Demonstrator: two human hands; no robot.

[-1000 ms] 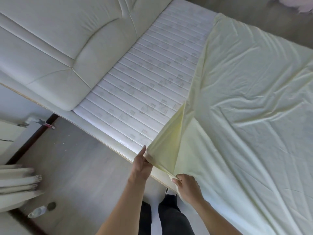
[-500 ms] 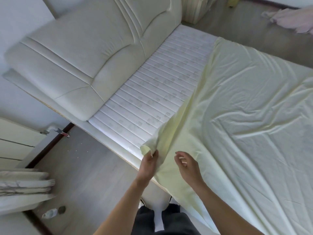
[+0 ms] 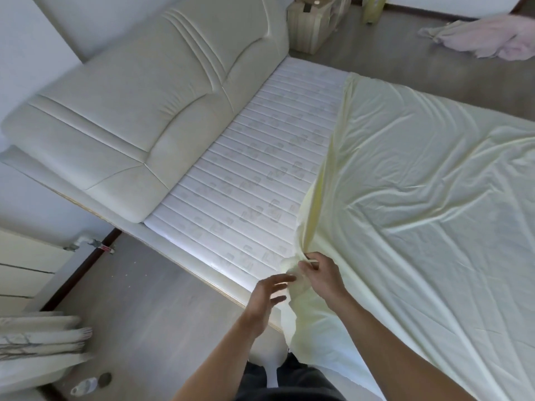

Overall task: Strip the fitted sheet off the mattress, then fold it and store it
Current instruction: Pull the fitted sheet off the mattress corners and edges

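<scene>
Currently the right hand (image 3: 321, 274) pinches the bunched corner of the pale yellow fitted sheet (image 3: 419, 198) at the mattress edge. Left hand (image 3: 267, 296), just beside it, fingers spread and relaxed, grasps nothing. Beyond the hands: bare quilted mattress (image 3: 246, 180), then padded headboard (image 3: 150, 102). Sheet covers the bed right of the hands. Grey floor (image 3: 139, 308) lies left of them.

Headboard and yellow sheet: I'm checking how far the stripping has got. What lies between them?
In the head view, a bare strip of white quilted mattress lies between the headboard and the pulled-back edge of the yellow sheet; nothing rests on it.
</scene>
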